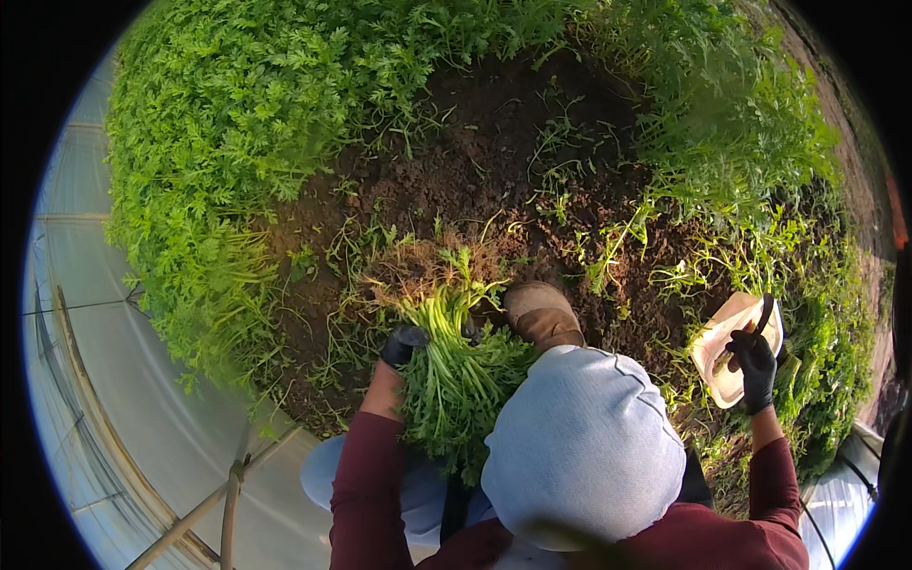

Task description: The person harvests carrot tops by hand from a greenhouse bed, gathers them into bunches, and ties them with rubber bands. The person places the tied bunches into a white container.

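Note:
My left hand [407, 344], in a black glove, grips a thick bunch of leafy greens [445, 332]. The pale stems cross in front of my legs, with brown soil-covered roots [408, 269] at the far end and feathery leaves hanging toward me. Out to the right, my right hand [753, 369], also gloved in black, is closed at a pale, shallow, scoop-like thing [711, 344] with a dark strip [767, 312] at its far edge. How the two join is hidden by my fingers. My raised knee [587, 442] in light blue cloth partly covers the bunch's right side.
Beyond my brown boot [543, 312] lies dark bare soil [475, 142] strewn with loose sprigs. Dense leafy plants [228, 123] stand at the far left, and more plants [741, 123] at the far right. Plastic sheeting [180, 380] with wooden poles [231, 508] runs along the left.

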The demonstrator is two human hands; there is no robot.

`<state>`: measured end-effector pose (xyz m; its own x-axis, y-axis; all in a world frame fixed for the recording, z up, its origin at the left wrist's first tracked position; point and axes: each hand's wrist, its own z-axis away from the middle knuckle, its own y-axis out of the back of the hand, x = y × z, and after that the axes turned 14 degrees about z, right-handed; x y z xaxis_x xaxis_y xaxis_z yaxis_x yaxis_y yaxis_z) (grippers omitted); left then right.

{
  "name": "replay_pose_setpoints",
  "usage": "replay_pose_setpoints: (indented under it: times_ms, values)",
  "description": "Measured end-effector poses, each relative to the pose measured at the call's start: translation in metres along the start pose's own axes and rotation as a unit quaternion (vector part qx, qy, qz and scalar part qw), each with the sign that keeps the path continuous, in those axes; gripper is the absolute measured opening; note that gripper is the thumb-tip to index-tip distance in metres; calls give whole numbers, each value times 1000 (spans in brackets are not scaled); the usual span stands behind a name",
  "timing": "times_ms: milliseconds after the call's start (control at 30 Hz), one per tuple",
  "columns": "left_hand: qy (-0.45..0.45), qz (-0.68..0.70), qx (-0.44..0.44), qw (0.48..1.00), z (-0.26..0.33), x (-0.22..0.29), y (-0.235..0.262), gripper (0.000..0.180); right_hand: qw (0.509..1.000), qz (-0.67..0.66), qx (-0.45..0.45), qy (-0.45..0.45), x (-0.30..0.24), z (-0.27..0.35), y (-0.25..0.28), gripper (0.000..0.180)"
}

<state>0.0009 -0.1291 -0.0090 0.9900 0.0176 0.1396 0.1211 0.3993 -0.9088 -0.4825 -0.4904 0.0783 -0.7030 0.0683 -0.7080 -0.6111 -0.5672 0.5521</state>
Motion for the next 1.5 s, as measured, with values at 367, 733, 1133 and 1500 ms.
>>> replay_pose_setpoints:
  times_ms: [367, 733, 1133, 1500]
  values:
    - [45, 45, 1, 998, -34, -24, 6, 53, 793, 97, -337, 498, -176, -69, -267, 31]
    - [69, 67, 15, 995, -40, -40, -8, 50, 758, 271, -288, 519, -206, -65, -273, 20]
    - [96, 143, 23, 985, -37, -52, -33, 47, 751, 283, -259, 538, -155, -73, -278, 13]
    - [131, 103, 121, 978, -23, -40, -68, 49, 760, 312, -303, 483, -200, -57, -257, 17]
